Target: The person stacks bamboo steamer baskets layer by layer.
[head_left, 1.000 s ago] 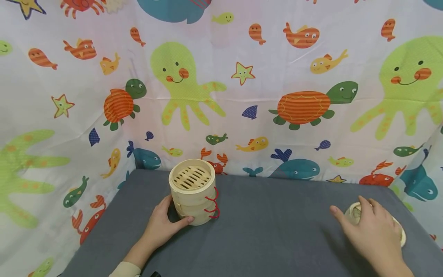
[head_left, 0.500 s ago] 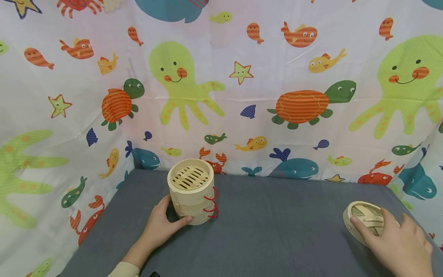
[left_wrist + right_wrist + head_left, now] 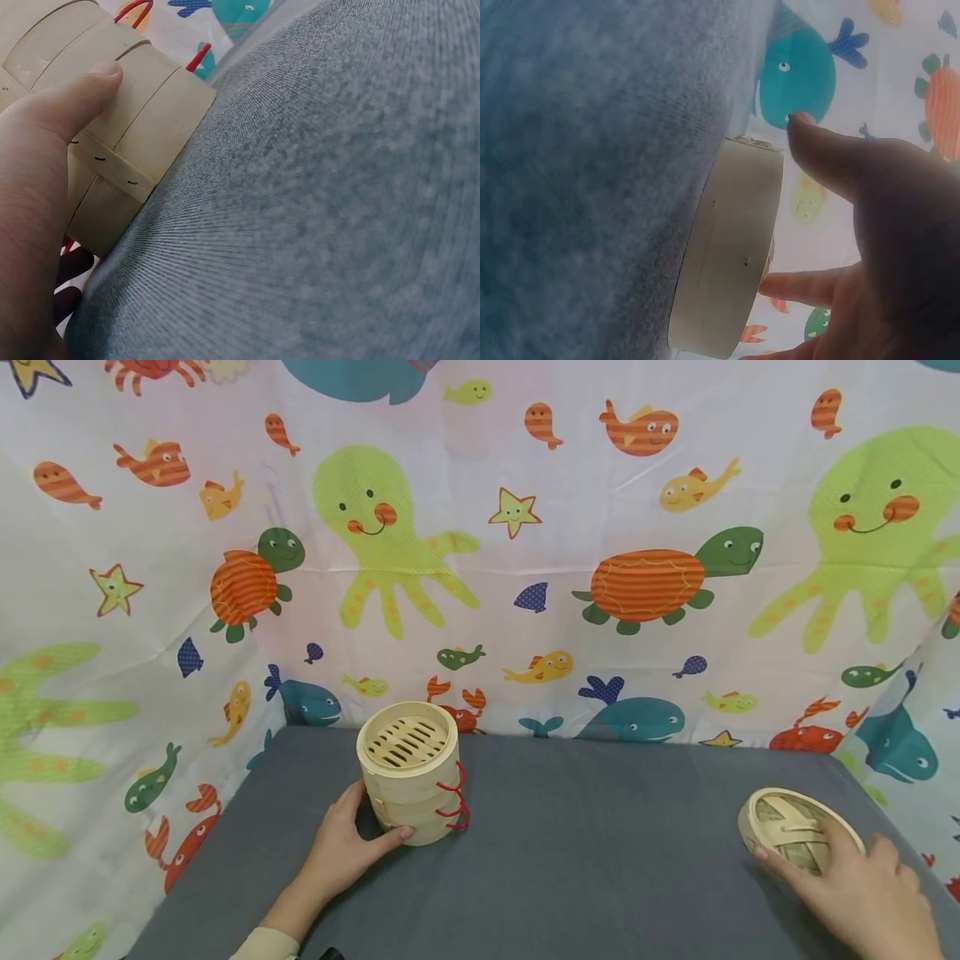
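Note:
A stacked bamboo steamer [image 3: 414,797] with a slotted top tier and red cord loops down its right side stands upright at the left. My left hand [image 3: 341,847] grips its near left side, thumb across the front; in the left wrist view the thumb [image 3: 82,94] lies on the wooden wall and dark fingertips show low behind it. At the right lies a round bamboo lid [image 3: 798,831], woven top facing up. Over its near right part is my right hand [image 3: 873,889]. In the right wrist view that thumb stands apart from the lid's side wall [image 3: 727,247], while a finger meets its top edge.
A dark grey cloth [image 3: 585,843] covers the table, and a wide stretch of it lies between steamer and lid. White curtains [image 3: 555,460] printed with sea animals rise along the back and both sides.
My right hand has shifted right and toward me across the lid, uncovering more of its weave. My left hand keeps its grip on the steamer. The head view has turned slightly.

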{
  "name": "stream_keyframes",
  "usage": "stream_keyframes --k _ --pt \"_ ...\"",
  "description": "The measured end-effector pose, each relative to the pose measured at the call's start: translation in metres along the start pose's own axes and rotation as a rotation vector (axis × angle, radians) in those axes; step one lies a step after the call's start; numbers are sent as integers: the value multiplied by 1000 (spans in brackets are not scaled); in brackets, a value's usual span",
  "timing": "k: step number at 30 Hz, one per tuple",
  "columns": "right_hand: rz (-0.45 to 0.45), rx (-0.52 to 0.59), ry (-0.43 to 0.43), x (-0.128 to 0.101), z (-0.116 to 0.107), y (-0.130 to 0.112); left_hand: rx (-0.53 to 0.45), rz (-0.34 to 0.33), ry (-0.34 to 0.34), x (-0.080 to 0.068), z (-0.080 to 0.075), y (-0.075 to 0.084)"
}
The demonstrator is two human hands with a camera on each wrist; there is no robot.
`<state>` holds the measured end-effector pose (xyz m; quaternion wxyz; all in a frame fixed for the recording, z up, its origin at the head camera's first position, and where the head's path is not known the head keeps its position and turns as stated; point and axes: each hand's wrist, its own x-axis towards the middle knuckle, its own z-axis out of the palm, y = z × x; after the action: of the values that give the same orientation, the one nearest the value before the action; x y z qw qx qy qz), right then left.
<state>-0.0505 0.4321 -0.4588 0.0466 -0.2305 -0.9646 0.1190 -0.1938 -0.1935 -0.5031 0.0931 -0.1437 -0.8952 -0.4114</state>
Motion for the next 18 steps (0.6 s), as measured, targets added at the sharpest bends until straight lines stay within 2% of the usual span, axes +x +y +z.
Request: stream_keyframes --k 4,6,13,18 --pt "-84 28 49 -1 0 3 2 1 3 1 1 1" --pt "-88 30 48 0 0 3 3 3 4 1 0 1" --pt "-9 6 -64 3 -3 -1 -2 15 5 0 -1 0" --pt "-13 29 -71 2 -4 0 -5 21 3 1 0 0"
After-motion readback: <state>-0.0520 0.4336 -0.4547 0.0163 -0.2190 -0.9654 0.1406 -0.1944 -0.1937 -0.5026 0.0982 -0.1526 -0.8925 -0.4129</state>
